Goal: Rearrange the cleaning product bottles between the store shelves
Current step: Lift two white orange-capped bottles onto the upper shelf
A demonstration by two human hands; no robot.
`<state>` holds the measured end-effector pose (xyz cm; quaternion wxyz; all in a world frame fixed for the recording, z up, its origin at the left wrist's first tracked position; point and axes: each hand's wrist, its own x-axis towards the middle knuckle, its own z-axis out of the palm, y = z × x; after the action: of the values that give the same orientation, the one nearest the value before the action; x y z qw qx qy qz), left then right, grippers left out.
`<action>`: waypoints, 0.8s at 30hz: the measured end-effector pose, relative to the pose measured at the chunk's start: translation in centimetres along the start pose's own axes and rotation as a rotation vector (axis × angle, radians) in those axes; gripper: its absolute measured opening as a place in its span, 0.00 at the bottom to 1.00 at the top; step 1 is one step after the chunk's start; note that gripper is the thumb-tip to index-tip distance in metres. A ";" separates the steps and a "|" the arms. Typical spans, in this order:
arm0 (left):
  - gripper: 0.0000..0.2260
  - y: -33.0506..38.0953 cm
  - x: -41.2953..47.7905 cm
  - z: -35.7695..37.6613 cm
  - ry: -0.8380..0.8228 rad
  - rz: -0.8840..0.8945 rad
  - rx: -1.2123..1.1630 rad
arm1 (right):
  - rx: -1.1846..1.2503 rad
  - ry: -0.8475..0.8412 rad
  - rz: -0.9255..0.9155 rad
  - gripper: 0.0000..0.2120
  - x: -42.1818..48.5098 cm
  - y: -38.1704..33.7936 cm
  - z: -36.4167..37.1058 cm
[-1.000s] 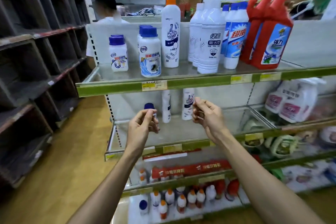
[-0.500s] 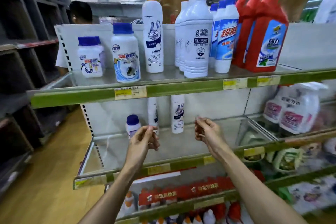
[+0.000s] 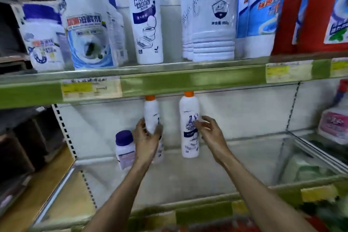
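Mid-pickup, we grip the left bottle [image 3: 151, 115] with our left hand [image 3: 146, 138]; at its three o'clock our right hand [image 3: 211, 133], fingers wide, flanks the second bottle [image 3: 189, 128] and should close next.

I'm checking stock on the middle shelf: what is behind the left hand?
A tall white orange-capped bottle, gripped by the left hand. The hand covers most of its label and middle. A short purple-capped jar stands to its left.
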<state>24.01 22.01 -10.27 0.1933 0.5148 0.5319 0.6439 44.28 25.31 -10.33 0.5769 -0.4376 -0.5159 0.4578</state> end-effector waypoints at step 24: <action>0.25 1.3 -3.4 -3.2 -0.196 -0.495 -0.508 | 0.155 -0.085 0.126 0.18 -5.7 -0.1 3.9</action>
<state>22.99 17.25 -10.36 0.5149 0.3653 0.4427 0.6368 40.17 19.82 -11.02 0.5568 -0.4035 -0.4744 0.5496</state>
